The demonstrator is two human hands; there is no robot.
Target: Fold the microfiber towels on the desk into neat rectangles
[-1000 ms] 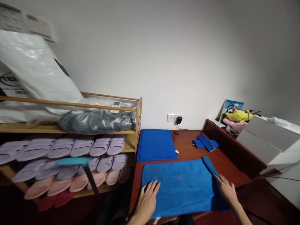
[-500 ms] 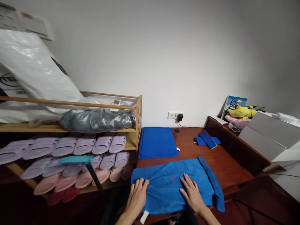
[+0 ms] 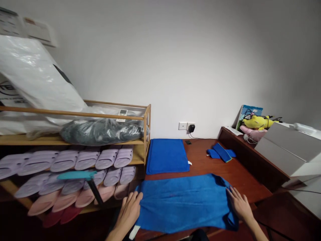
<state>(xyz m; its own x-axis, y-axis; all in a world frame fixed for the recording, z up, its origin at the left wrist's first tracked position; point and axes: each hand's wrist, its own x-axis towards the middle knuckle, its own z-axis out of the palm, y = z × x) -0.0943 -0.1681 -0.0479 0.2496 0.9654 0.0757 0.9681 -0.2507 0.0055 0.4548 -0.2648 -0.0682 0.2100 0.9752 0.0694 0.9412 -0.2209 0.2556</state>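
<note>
A blue towel (image 3: 180, 204) lies spread across the front of the reddish-brown desk, its right end folded or bunched up. Creases run from its left edge, where my left hand (image 3: 130, 207) grips the cloth with curled fingers. A white tag (image 3: 134, 231) hangs below that hand. At the opposite end, my right hand (image 3: 239, 202) touches the towel's right edge, fingers apart; its thumb is hidden. Behind the towel lies a flat stack of folded blue cloths (image 3: 167, 156). Smaller folded blue cloths (image 3: 222, 153) lie crossed farther right.
A wooden rack (image 3: 146, 134) of lilac and pink slippers (image 3: 105, 159) stands left, with plastic-wrapped goods (image 3: 102, 131) on top. A turquoise-topped stand (image 3: 77, 175) is before it. On the right, a raised ledge (image 3: 253, 154) carries grey boxes (image 3: 281, 144) and a yellow plush toy (image 3: 258, 122).
My hands have moved apart, the left one leftward and the right one out to the towel's right edge. The towel's left end and tag shifted left, and its surface is stretched flatter.
</note>
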